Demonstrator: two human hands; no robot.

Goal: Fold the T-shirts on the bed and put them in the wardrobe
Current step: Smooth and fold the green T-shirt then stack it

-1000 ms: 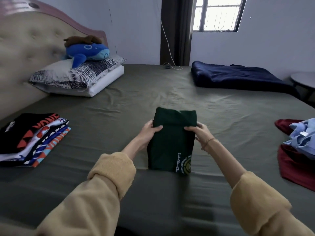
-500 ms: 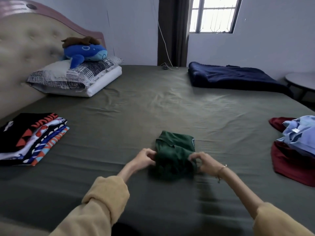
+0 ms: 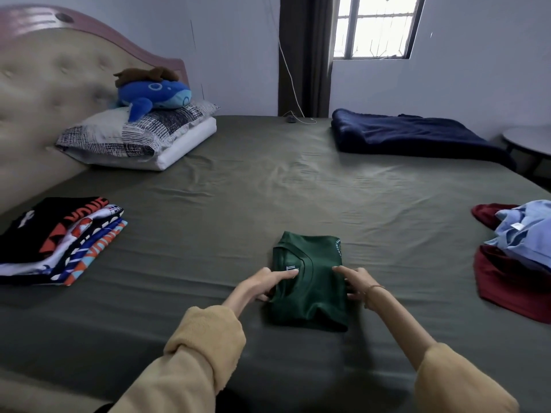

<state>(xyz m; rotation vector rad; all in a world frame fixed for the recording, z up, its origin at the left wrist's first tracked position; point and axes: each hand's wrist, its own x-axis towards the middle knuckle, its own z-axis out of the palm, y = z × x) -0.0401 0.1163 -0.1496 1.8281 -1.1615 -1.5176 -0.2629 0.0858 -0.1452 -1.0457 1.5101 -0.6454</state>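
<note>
A folded green T-shirt (image 3: 310, 281) is held flat on the bed (image 3: 268, 186) from both sides.

The left hand (image 3: 262, 283) is laid on the shirt's left edge with fingers on top and thumb at the side, its grip closed round the fabric; the right hand (image 3: 356, 283) is set on the right edge in the same grip. A stack of folded T-shirts (image 3: 56, 239) is seen at the left of the bed, well apart. A heap of unfolded clothes (image 3: 518, 248), light blue over dark red, is seen at the right. A navy blanket (image 3: 411, 135) and pillows (image 3: 140, 135) bearing a blue plush toy (image 3: 152, 95) lie at the far side.
</note>
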